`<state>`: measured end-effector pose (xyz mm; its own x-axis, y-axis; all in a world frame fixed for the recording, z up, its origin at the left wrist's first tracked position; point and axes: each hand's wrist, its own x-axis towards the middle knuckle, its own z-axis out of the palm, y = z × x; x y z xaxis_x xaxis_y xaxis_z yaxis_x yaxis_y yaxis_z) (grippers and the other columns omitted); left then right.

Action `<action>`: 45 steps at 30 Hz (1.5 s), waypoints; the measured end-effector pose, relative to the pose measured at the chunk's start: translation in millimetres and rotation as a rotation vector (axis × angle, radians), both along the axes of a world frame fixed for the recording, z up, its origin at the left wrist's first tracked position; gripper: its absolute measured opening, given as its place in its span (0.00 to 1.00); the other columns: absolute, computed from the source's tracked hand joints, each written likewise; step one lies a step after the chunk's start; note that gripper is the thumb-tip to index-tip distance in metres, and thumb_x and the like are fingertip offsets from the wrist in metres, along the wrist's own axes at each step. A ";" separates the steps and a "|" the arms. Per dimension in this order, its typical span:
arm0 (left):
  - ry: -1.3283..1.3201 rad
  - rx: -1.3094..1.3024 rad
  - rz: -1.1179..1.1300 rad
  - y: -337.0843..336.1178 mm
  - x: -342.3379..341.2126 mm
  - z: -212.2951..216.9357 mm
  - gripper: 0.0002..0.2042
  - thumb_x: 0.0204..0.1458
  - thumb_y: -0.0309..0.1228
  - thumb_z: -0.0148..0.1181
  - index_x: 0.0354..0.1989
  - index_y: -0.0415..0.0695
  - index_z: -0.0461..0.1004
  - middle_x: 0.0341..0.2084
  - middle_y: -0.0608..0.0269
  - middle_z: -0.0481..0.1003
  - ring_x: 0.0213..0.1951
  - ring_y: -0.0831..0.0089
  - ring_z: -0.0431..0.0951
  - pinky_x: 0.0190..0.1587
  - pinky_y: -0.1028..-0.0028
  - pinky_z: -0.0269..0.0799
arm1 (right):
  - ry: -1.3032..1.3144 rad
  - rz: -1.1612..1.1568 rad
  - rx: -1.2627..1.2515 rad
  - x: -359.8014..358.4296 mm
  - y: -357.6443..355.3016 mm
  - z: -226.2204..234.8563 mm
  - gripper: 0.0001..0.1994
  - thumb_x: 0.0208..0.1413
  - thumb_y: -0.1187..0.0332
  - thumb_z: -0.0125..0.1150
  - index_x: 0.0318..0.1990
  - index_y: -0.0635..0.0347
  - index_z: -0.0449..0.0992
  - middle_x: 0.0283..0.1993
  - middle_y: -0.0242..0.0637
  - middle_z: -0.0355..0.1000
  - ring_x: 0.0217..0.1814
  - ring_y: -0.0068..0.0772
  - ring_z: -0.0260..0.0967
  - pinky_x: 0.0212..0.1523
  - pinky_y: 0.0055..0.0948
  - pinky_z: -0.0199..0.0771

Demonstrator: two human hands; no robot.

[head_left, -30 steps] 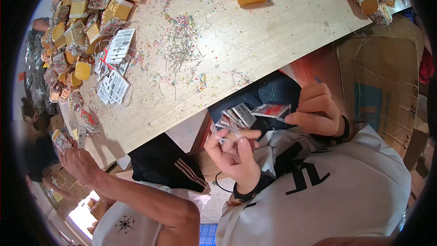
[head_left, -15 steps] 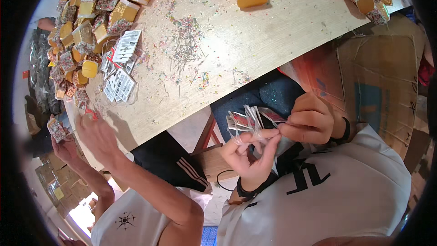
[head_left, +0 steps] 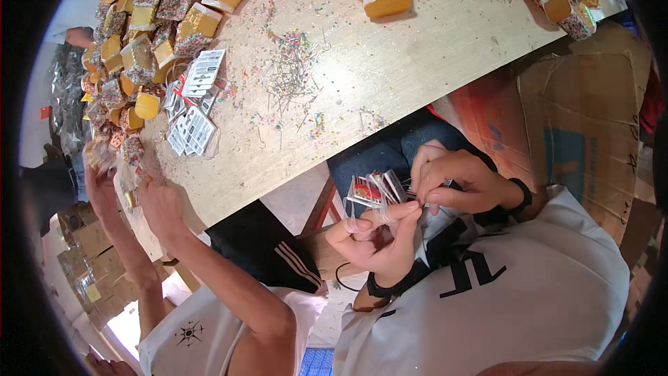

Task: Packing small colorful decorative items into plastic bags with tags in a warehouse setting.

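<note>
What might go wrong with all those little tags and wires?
The clear loops sit bunched on the left hand's fingers, so they might tangle. The tags are above the lap, so one could slip off and drop there. The thin wires lie in a loose heap on the table, so they might poke someone who grabs them.

Premises present as a small-goods workshop. The wooden worktable (head_left: pixel 445 49) bears sprinkle-coated ornaments (head_left: pixel 200 26) heaped at upper left, a scattered pile of wire hooks (head_left: pixel 292 68) at upper centre and printed tags (head_left: pixel 197 130) between. Cardboard boxes (head_left: pixel 92 240) are stacked at lower left; a large carton (head_left: pixel 591 108) stands at right.
</note>
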<state>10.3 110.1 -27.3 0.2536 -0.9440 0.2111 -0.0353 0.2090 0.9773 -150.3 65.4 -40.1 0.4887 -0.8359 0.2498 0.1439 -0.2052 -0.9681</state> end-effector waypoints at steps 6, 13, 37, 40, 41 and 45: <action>0.053 -0.088 -0.087 1.2 4.5 -8.8 0.29 0.38 0.14 0.69 0.42 0.42 0.53 0.28 0.53 0.79 0.31 0.79 0.77 0.35 0.86 0.68 | -0.093 0.048 0.121 4.3 11.5 4.4 0.04 0.59 0.73 0.50 0.35 0.62 0.71 0.20 0.28 0.68 0.23 0.22 0.65 0.26 0.23 0.61; -0.204 -0.016 -0.321 -3.2 20.0 2.6 0.31 0.35 0.18 0.72 0.45 0.41 0.56 0.29 0.53 0.79 0.34 0.72 0.78 0.43 0.74 0.70 | -0.066 0.272 0.126 -15.4 2.3 7.4 0.08 0.59 0.70 0.50 0.30 0.64 0.71 0.18 0.35 0.66 0.17 0.30 0.65 0.20 0.29 0.62; 0.055 0.273 -0.201 -5.9 0.5 2.9 0.29 0.43 0.16 0.65 0.55 0.37 0.60 0.28 0.62 0.76 0.26 0.86 0.68 0.28 0.89 0.57 | 0.326 -0.256 -0.135 -1.8 19.3 19.6 0.05 0.52 0.75 0.59 0.37 0.61 0.74 0.23 0.39 0.71 0.21 0.31 0.71 0.22 0.26 0.68; 0.074 0.267 -0.168 -6.0 1.1 0.6 0.28 0.44 0.17 0.64 0.55 0.37 0.60 0.29 0.61 0.76 0.25 0.88 0.66 0.27 0.89 0.55 | 0.296 -0.302 -0.144 -0.3 18.0 20.8 0.09 0.50 0.77 0.60 0.40 0.62 0.74 0.26 0.40 0.72 0.23 0.35 0.71 0.24 0.27 0.69; 0.055 0.244 -0.155 -5.9 1.8 -0.7 0.28 0.45 0.17 0.64 0.55 0.37 0.60 0.29 0.62 0.76 0.25 0.88 0.65 0.27 0.89 0.53 | 0.322 -0.254 -0.066 -2.2 17.7 23.1 0.11 0.48 0.77 0.62 0.41 0.62 0.75 0.28 0.40 0.73 0.23 0.36 0.70 0.24 0.28 0.69; 0.167 0.342 -0.153 -8.5 -0.3 4.4 0.26 0.47 0.17 0.62 0.55 0.36 0.60 0.30 0.63 0.76 0.28 0.87 0.68 0.29 0.89 0.58 | 0.416 -0.395 -0.533 -1.4 15.1 13.9 0.14 0.44 0.76 0.64 0.42 0.64 0.75 0.34 0.38 0.74 0.25 0.31 0.69 0.24 0.26 0.68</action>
